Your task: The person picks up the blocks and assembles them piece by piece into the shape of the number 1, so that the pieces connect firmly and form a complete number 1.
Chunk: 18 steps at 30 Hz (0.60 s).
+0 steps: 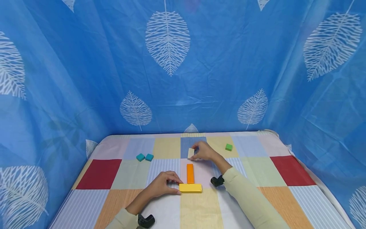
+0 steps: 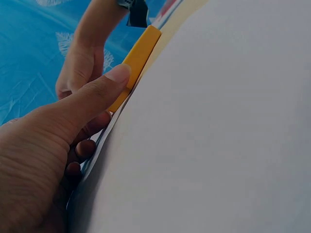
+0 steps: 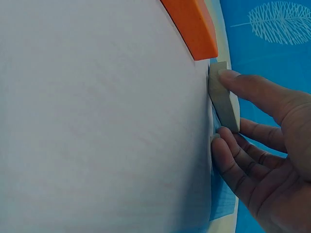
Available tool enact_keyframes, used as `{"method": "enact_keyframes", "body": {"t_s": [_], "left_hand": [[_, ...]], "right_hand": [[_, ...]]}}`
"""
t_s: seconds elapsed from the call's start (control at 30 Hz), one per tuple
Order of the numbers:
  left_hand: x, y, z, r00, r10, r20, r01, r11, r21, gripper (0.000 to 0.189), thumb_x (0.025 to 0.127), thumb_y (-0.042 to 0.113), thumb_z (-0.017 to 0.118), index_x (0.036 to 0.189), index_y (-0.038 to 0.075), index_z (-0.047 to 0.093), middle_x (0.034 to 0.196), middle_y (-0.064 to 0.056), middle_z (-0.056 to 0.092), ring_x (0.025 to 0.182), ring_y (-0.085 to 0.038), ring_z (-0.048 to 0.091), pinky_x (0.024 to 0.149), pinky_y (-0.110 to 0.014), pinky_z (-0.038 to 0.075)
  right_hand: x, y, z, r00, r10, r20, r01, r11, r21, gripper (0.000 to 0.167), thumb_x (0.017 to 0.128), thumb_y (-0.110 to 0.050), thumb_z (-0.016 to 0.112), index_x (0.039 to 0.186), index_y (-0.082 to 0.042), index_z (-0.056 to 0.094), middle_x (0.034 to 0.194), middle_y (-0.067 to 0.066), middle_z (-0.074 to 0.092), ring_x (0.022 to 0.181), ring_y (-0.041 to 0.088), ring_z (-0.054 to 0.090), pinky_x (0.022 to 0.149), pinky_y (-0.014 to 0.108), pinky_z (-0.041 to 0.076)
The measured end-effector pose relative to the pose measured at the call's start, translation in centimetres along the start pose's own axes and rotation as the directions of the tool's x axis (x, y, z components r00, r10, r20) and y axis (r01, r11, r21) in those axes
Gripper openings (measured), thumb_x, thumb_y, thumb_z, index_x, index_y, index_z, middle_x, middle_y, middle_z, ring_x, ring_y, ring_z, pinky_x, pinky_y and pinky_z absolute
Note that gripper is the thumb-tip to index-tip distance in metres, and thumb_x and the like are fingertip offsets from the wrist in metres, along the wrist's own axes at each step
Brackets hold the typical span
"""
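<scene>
Lying on the patchwork cloth, a yellow block (image 1: 190, 188) has its left end between the thumb and fingers of my left hand (image 1: 163, 184), which pinches it. In the left wrist view the thumb presses the side of that yellow block (image 2: 141, 53). An orange block (image 1: 190, 173) lies lengthwise behind the yellow one, its near end at the yellow block's far side. Beyond the orange block, my right hand (image 1: 204, 151) pinches a cream-white block (image 1: 190, 153). The right wrist view has the cream-white block (image 3: 222, 97) between thumb and finger, close to the orange block's end (image 3: 197, 29).
Two teal blocks (image 1: 140, 157) lie side by side toward the back left. One green block (image 1: 228, 147) sits at the back right. A blue curtain (image 1: 217, 63) with white leaf prints hangs behind and on both sides of the cloth-covered table (image 1: 271, 203).
</scene>
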<state>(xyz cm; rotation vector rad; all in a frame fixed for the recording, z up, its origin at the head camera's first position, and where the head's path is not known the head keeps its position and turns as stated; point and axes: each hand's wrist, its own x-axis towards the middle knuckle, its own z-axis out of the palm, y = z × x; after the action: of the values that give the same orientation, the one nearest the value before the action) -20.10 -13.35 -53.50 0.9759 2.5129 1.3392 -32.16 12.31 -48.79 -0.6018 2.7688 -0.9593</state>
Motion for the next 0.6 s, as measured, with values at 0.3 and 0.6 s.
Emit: {"method": "enact_keyframes", "body": {"t_s": [0.3,0.6], "left_hand": [[0.0,0.0,-0.1,1.0,0.002,0.004,-0.002,1.0,0.008,0.029,0.079,0.032,0.089,0.106,0.023,0.081,0.095,0.017,0.069,0.092,-0.007,0.061,0.091,-0.028,0.051],[0.0,0.1,-0.1,1.0,-0.001,0.007,0.001,1.0,-0.004,0.028,0.08,0.03,0.088,0.106,0.024,0.081,0.096,0.016,0.07,0.091,-0.007,0.06,0.09,-0.028,0.051]], "right_hand": [[0.0,0.6,0.1,1.0,0.008,0.001,-0.008,0.997,0.075,0.05,0.08,-0.024,0.088,0.121,0.001,0.07,0.106,0.008,0.069,0.085,0.019,0.061,0.081,0.036,0.055],[0.0,1.5,0.8,0.989,0.123,-0.085,-0.089,0.941,0.325,0.033,0.093,-0.015,0.074,0.12,0.003,0.068,0.091,0.009,0.063,0.066,0.015,0.065,0.066,0.029,0.059]]}}
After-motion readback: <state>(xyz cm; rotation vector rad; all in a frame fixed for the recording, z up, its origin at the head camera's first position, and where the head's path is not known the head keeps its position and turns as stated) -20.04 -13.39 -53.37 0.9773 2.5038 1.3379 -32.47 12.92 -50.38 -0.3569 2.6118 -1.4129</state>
